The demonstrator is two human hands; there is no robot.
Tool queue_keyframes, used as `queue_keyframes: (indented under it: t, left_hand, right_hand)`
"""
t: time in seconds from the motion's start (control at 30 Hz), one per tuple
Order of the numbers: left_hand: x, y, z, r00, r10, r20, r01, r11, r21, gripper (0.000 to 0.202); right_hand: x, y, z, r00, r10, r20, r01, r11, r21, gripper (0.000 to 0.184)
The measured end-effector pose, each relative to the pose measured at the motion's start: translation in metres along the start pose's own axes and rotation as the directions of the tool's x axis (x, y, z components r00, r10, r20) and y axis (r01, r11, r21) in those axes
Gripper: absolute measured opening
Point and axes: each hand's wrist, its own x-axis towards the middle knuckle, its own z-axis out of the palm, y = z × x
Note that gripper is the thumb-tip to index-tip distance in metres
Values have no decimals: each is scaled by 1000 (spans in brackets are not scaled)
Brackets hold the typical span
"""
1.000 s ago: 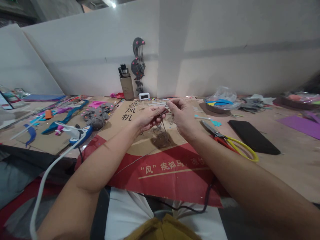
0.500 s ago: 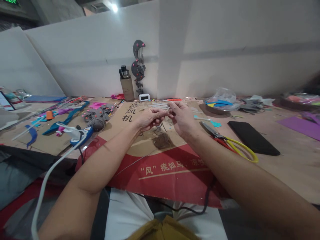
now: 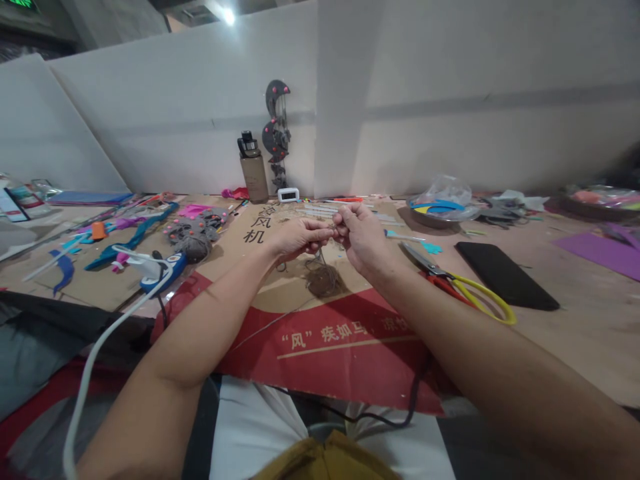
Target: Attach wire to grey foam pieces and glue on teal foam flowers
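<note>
My left hand (image 3: pixel 304 239) and my right hand (image 3: pixel 359 235) meet above the cardboard sheet, their fingertips pinched together. Between them is a thin thread (image 3: pixel 323 260), which hangs down toward a small tangle of grey-brown thread (image 3: pixel 320 283) on the cardboard. The exact spot where the fingers grip it is too small to make out. Another loose strand (image 3: pixel 270 324) runs from the tangle down to the left across the red print. Right of my right forearm lie scissors (image 3: pixel 457 283) with red and yellow handles.
A red-and-tan cardboard sheet (image 3: pixel 345 373) covers the near table. On the right lie a black phone-like slab (image 3: pixel 505 275) and a bowl (image 3: pixel 440 215). At left are a glue gun (image 3: pixel 163 270) with a white cord and grey yarn (image 3: pixel 195 233). A bottle (image 3: pixel 254 170) stands behind.
Both hands stay nearly in place, with small finger movements. A dark, straight piece of thread below the fingers now shows as looser strands over the tangle.
</note>
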Motion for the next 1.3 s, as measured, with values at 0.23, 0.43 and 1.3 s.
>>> queue_keyframes:
  t: [0.23, 0.43, 1.3]
  left_hand:
    - [-1, 0, -10, 1000, 3, 2, -3, 995, 99, 32]
    - [2, -4, -15, 1000, 13, 27, -16, 993, 113, 31]
    - [-5, 5, -50, 999, 11, -37, 0, 959, 282, 19]
  right_hand:
    - [-1, 5, -1, 999, -23, -27, 23, 1000, -1, 14]
    - [1, 6, -1, 999, -17, -51, 18, 1000, 17, 13]
    - [15, -4, -13, 987, -52, -150, 66, 994, 89, 21]
